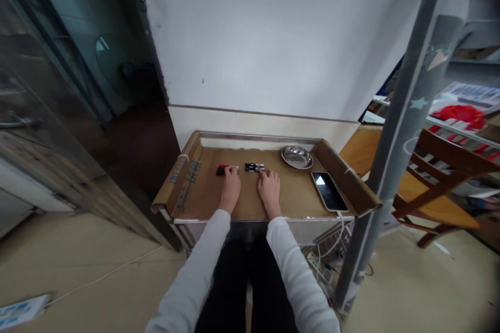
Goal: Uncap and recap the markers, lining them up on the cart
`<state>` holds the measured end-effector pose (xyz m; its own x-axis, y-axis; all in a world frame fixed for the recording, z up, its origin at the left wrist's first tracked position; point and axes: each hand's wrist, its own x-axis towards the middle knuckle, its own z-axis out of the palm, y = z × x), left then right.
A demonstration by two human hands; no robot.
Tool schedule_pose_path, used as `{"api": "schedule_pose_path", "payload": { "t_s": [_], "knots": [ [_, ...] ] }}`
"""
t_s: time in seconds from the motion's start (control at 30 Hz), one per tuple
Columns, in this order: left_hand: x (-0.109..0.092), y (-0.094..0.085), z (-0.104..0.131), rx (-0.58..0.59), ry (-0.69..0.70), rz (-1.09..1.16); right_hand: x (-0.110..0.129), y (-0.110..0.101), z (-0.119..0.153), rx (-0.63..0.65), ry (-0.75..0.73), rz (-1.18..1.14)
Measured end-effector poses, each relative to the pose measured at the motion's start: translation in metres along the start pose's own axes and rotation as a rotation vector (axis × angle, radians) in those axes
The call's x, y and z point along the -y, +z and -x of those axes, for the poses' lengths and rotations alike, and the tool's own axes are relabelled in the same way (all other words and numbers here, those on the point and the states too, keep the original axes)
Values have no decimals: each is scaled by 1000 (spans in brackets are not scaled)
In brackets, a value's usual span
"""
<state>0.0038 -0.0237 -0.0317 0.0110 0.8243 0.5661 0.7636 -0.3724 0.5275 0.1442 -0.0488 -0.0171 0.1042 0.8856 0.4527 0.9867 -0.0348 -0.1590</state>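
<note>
On the cardboard-lined table (246,203), my left hand (231,187) lies with its fingertips at the right end of a small group of red and black pen-like items (222,170). Whether its fingers grip them is too small to tell. My right hand (269,187) rests palm down, fingers somewhat spread, its index fingertip touching the right end of a second group of black and silver items (253,167). These items lie side by side. A round metal dish (297,157) sits behind and to the right of my right hand.
A phone (330,191) with a white cable lies at the table's right. Folded cardboard walls (177,179) line the sides. A grey metal post (394,140) stands at the right front corner, with a wooden chair (437,197) beyond it. A white panel (273,36) rises behind.
</note>
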Motion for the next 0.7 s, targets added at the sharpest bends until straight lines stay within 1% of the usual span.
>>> {"api": "schedule_pose_path", "payload": {
  "t_s": [0.13, 0.23, 0.47, 0.7],
  "knots": [
    [-5, 1, 1, 124, 141, -81, 0, 1, -1, 2, 17, -3],
    [-8, 3, 0, 189, 190, -109, 1, 1, -1, -3, 26, -5],
    [-14, 11, -10, 185, 192, -163, -1, 5, -1, -24, 30, -28],
    [-11, 11, -9, 177, 229, -150, -2, 7, -1, -32, 43, -21]
  ]
}}
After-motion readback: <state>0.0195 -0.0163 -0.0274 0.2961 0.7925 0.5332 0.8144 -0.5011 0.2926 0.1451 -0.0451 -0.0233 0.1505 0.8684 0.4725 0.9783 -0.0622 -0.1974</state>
